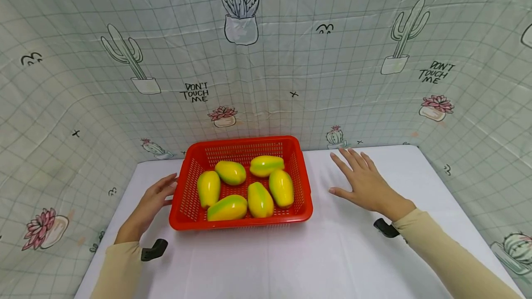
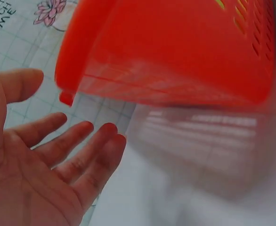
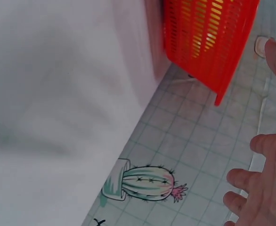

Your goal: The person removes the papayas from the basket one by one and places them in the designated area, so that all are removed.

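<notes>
A red plastic basket (image 1: 241,225) with perforated walls stands on the white table. Several glossy yellow-green mangoes (image 1: 260,200) lie spread over its bottom. My left hand (image 1: 150,204) is beside the basket's left wall; in the left wrist view its relaxed fingers (image 2: 102,160) lie below the red rim, with a gap showing and nothing in the palm. Off to the right of the basket, my right hand (image 1: 365,183) has its fingers spread and holds nothing. Only the edge of the right hand (image 3: 270,183) shows in the right wrist view, apart from the basket wall (image 3: 199,42).
White cloth covers the table (image 1: 266,262). A grid-patterned curtain (image 1: 266,68) with cactus drawings rises behind the basket and along both sides. Black wrist devices (image 1: 154,250) sit at both beige sleeves (image 1: 449,253).
</notes>
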`<state>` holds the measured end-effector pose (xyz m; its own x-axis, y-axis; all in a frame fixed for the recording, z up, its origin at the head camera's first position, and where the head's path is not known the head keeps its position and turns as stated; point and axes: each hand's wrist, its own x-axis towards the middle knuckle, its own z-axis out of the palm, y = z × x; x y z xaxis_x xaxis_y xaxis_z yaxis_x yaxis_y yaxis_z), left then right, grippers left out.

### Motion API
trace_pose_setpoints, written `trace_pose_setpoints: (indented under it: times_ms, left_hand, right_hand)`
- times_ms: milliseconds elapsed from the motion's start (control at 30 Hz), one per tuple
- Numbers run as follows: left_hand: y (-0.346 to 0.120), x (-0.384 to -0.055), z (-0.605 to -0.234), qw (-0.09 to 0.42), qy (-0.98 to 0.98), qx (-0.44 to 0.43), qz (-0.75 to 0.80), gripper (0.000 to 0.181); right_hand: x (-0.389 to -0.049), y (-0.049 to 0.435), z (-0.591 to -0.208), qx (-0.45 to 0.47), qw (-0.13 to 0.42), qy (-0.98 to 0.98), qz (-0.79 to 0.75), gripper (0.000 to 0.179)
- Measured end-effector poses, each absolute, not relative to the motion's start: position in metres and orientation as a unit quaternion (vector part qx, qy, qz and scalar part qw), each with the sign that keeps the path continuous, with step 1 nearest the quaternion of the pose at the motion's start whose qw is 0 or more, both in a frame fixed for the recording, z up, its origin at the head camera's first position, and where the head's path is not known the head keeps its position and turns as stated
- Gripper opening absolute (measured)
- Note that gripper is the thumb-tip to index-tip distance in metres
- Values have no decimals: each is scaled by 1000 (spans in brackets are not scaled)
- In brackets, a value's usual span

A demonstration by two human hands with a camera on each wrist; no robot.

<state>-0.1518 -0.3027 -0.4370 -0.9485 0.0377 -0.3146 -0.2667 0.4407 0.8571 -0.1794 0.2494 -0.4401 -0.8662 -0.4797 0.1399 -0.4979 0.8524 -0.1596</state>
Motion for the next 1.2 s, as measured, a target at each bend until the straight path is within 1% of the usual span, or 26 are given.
trace_pose_setpoints:
  times_ms: [367,600,1200]
  left_hand:
    - [-298,-154,-434,137,829,-115,530,64]
    - [-296,-155,-433,136,818,-135,543,60]
    - [-296,-159,-430,139,800,-162,561,59]
  right_hand:
    - [-177,222,-429,287,66,-951,88,93]
    - [-180,206,-426,306,67,-946,82,96]
    - [-194,159,-416,382,78,-921,23,102]
